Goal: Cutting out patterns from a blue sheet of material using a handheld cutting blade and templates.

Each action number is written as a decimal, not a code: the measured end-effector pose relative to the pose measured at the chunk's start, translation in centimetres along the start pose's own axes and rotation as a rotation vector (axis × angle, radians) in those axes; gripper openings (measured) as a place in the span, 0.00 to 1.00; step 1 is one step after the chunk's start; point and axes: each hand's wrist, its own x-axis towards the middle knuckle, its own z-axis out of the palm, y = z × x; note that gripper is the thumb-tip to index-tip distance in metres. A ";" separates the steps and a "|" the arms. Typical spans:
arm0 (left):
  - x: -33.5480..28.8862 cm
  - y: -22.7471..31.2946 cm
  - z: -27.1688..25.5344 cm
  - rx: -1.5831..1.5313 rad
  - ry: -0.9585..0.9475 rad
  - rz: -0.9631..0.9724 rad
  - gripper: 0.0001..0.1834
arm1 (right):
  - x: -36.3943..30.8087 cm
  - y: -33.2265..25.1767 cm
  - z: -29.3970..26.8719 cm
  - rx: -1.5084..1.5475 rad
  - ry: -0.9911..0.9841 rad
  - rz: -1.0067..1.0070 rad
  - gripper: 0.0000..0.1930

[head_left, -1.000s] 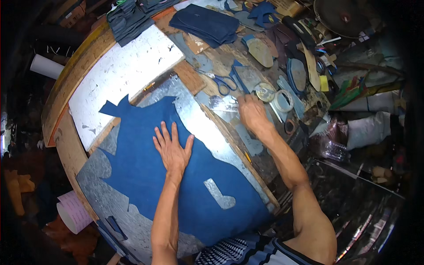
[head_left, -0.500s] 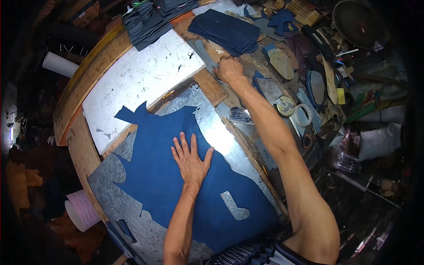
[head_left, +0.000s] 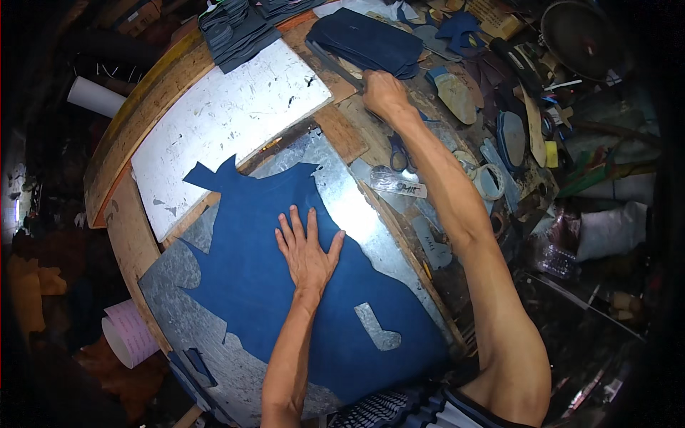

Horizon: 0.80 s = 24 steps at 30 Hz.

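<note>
**Blue sheet flat, right hand off at the upper middle**

Blue sheet (head_left: 250,239) lies centre frame over a metal plate (head_left: 164,296), its upper tip reaching the white board (head_left: 228,128). Left hand (head_left: 308,260): flat on the sheet, fingers spread, holding nothing. Right hand (head_left: 385,94): curled at the lower end of a dark strip (head_left: 335,65); grip cannot be told.

Progress, as judged: sheet is spread out, its outline jagged and notched. One boot-shaped grey patch (head_left: 377,328) shows lower centre; hole or piece on top, cannot tell. Most of the blue surface looks whole, so most remains unworked. Stacked dark-blue pieces (head_left: 367,43) lie at upper centre.
</note>
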 end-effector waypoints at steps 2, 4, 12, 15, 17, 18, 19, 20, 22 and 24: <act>0.0 0.2 0.0 -0.004 0.001 0.005 0.42 | -0.4 0.7 0.3 -0.092 0.074 -0.063 0.16; 0.0 0.1 0.0 0.000 0.002 0.000 0.42 | -1.1 1.1 1.5 -0.131 0.117 -0.036 0.18; 0.1 0.3 0.1 -0.010 0.006 0.018 0.41 | -0.1 2.8 1.2 0.406 -0.109 0.003 0.25; -0.1 0.2 0.3 -0.011 0.001 0.020 0.41 | 0.2 3.0 2.6 0.394 -0.053 0.026 0.23; 0.0 0.0 0.1 0.001 0.001 0.013 0.41 | -0.2 2.4 2.6 0.122 0.165 0.023 0.19; -0.1 -0.2 0.0 0.014 -0.004 0.005 0.41 | 0.0 2.5 2.1 0.127 0.162 0.026 0.19; -0.1 -0.1 -0.2 0.025 -0.009 -0.001 0.40 | 0.6 3.5 1.3 0.374 0.277 0.111 0.19; 0.0 0.0 -0.2 0.023 -0.012 -0.001 0.40 | 1.3 4.8 0.5 0.620 0.392 0.199 0.19; 0.2 0.8 -0.1 0.004 0.000 0.025 0.41 | 4.6 9.9 -0.2 0.662 0.538 0.412 0.23; 0.1 0.6 -0.4 0.013 -0.007 0.011 0.41 | 6.2 10.7 -0.5 0.627 0.564 0.617 0.27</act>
